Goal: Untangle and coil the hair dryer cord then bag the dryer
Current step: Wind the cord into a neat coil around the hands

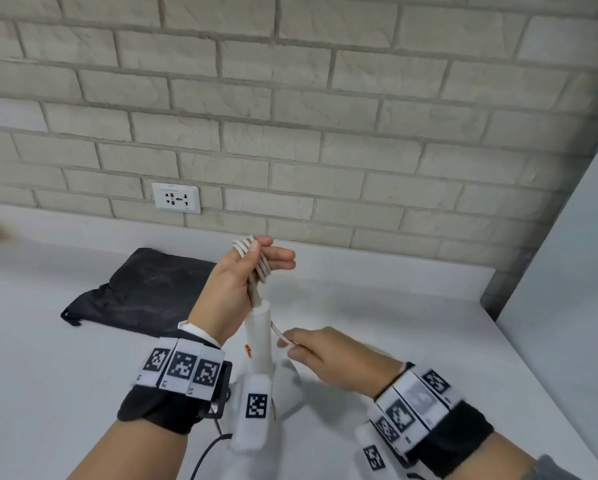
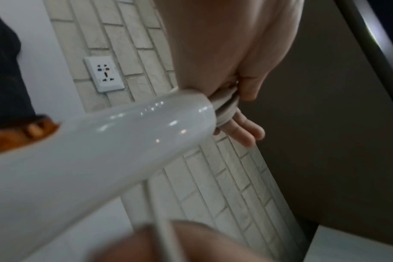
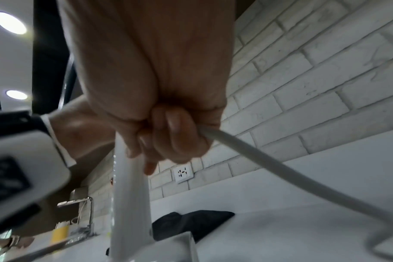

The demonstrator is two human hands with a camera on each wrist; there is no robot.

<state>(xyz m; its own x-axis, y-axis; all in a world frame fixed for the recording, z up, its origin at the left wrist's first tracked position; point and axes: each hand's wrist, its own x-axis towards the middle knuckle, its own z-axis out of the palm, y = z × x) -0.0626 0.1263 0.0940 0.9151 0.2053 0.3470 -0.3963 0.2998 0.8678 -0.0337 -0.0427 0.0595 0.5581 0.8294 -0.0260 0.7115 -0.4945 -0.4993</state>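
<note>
Gripping a bundle of cord loops (image 1: 254, 259) between thumb and fingers, the left hand (image 1: 237, 287) is raised above the hair dryer (image 1: 261, 344), whose white handle stands upright with its cord end up. The right hand (image 1: 328, 356), just right of the handle, pinches a loose run of the cord (image 1: 279, 334). A black bag (image 1: 141, 289) lies flat on the white counter (image 1: 412, 341) left of the dryer, and a wall socket (image 1: 176, 198) sits in the brick wall (image 1: 325, 116) beyond.

From the left wrist, the dryer handle (image 2: 123, 134) is glossy white; the coiled cord (image 2: 227, 108) at its end is clamped under the left hand's curled thumb, fingers (image 2: 244, 131) wrapped behind.

From the right wrist, the right hand's fingers (image 3: 175, 134) are clenched on the cord (image 3: 280, 173), which trails right of the dryer handle (image 3: 130, 195) down to the counter. The bag (image 3: 195, 223) lies behind the handle.
</note>
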